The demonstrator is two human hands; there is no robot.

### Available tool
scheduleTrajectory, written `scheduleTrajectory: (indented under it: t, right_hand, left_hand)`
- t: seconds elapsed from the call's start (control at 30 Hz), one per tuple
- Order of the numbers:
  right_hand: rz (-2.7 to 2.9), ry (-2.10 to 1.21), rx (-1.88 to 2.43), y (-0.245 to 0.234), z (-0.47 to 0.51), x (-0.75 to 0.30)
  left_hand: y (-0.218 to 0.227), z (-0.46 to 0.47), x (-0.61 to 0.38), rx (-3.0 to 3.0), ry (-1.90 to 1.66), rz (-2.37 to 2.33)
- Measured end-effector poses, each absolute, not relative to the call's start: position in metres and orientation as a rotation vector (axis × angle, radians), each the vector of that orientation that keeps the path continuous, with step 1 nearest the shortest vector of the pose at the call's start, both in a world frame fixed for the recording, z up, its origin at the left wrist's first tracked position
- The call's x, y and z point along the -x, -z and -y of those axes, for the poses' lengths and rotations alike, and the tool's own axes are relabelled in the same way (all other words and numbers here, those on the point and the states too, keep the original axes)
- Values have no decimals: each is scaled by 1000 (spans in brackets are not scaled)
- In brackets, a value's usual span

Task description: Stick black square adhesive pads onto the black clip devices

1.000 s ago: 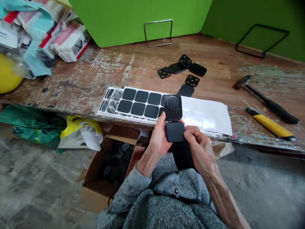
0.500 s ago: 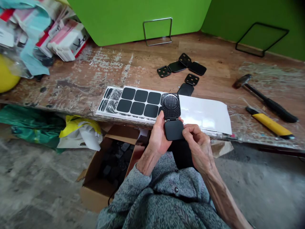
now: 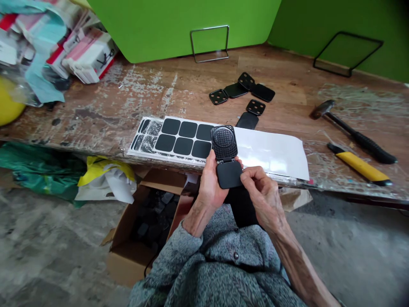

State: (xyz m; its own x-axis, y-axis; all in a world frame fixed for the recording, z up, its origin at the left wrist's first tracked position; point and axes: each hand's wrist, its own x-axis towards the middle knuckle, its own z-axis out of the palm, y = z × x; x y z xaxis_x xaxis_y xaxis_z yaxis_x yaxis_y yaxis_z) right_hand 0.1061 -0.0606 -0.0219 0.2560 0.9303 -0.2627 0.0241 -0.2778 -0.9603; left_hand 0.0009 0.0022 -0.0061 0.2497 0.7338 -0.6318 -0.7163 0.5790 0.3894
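Hinged black part (image 3: 226, 160) was held just in front of the worktop (image 3: 128, 102) edge, over the white sheet (image 3: 271, 151), in both hands. Two plates joined by a small hinge: upper plate with a gridded face, lower plate smooth and matte.

Largest to smallest, all relative to the worktop:
- Cardboard box (image 3: 140, 230) on the floor below its front edge, dark pieces inside.
- Sticker sheet (image 3: 179, 138) of black pads at the front edge, left of the held part.
- Hammer (image 3: 351, 130) and yellow-handled tool (image 3: 359, 164) on the right end.
- Loose hinged pieces (image 3: 243, 89) toward the back, well apart from the hands.

Left hand (image 3: 209, 183): grip clamped on the part from the left, thumb on the edge near the hinge. Right hand (image 3: 260, 187): fingertips pinched together on the lower plate's right edge.

Handling judgement: looked like light, stiff moulded plastic, not fragile. The smooth plate seemed likely to slip under a face pinch, and the hinge meant the free plate could flop. Best hold looked like the plate edges, one plate per hand, close to the hinge.
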Motion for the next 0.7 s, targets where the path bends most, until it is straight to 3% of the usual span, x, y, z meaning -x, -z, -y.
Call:
scheduleTrajectory:
  t: [0.43,0.6,0.7]
  right_hand:
    - [1220,-845,1687,24,56,-91]
    - [1145,-997,1601,24,55,-75]
    - [1385,-967,1553,21,41,-87]
  left_hand:
    - [3,1,4,-35,-1045,-965]
    - [-3,4,25,-63,-999,-1087]
    - [-4,13,65,-134,-985,-1240]
